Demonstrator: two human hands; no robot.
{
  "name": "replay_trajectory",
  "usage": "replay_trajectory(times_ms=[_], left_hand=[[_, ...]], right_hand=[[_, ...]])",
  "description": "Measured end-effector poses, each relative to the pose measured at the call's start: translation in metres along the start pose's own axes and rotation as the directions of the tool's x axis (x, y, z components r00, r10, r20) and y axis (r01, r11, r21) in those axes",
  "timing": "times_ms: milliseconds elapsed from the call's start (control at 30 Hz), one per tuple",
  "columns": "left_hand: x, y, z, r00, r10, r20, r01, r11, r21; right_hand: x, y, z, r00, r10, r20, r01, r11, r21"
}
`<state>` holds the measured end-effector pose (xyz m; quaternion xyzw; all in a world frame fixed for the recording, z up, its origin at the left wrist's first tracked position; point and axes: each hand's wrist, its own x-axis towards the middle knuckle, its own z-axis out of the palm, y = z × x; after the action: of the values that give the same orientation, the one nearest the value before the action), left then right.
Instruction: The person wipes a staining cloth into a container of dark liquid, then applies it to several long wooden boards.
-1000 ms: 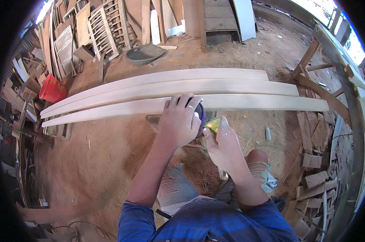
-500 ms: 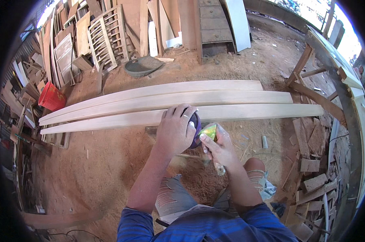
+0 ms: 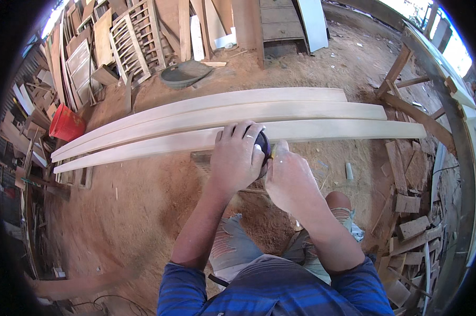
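Observation:
My left hand [image 3: 234, 160] is wrapped over a dark round tin [image 3: 261, 138] with a purple edge, tilted on its side. Its contents cannot be seen. Against the tin's right side, my right hand [image 3: 296, 176] is closed with its back turned up. Only a small yellowish bit of the putty knife [image 3: 272, 155] shows between the fingers and the tin; the hand hides the rest. White dust or paste marks the fingers. Just beyond both hands lies the nearest of three long pale planks [image 3: 343, 130], side by side across the view.
A red bucket [image 3: 67, 124] stands past the planks' left ends. A dark shallow basin [image 3: 185, 75] sits on the dirt floor behind. Wood offcuts [image 3: 412, 226] pile up at the right, beneath a wooden frame [image 3: 433, 79]. Boards and a slatted panel [image 3: 138, 45] lean at the back.
My right hand has turned over, back upward, bringing the putty knife against the tin so that it is mostly hidden. My left hand still holds the tin, slightly higher in view.

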<state>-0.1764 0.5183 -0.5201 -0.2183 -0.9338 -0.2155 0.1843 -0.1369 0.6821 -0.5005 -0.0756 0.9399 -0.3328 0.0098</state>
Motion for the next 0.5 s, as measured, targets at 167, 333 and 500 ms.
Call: replay_trajectory(times_ms=[167, 333, 500], left_hand=[[0.002, -0.005, 0.001, 0.996, 0.006, -0.092, -0.015, 0.995, -0.101], [0.001, -0.011, 0.004, 0.998, 0.012, -0.069, -0.021, 0.991, -0.13], [0.003, -0.013, 0.004, 0.997, 0.018, -0.073, -0.028, 0.99, -0.14]], right_hand=[[0.001, 0.042, -0.003, 0.951, 0.089, 0.296, -0.285, 0.622, 0.729], [-0.006, 0.091, 0.067, 0.99, -0.019, 0.137, -0.128, 0.251, 0.959], [-0.004, 0.087, 0.091, 0.992, -0.07, 0.105, -0.104, 0.023, 0.994]])
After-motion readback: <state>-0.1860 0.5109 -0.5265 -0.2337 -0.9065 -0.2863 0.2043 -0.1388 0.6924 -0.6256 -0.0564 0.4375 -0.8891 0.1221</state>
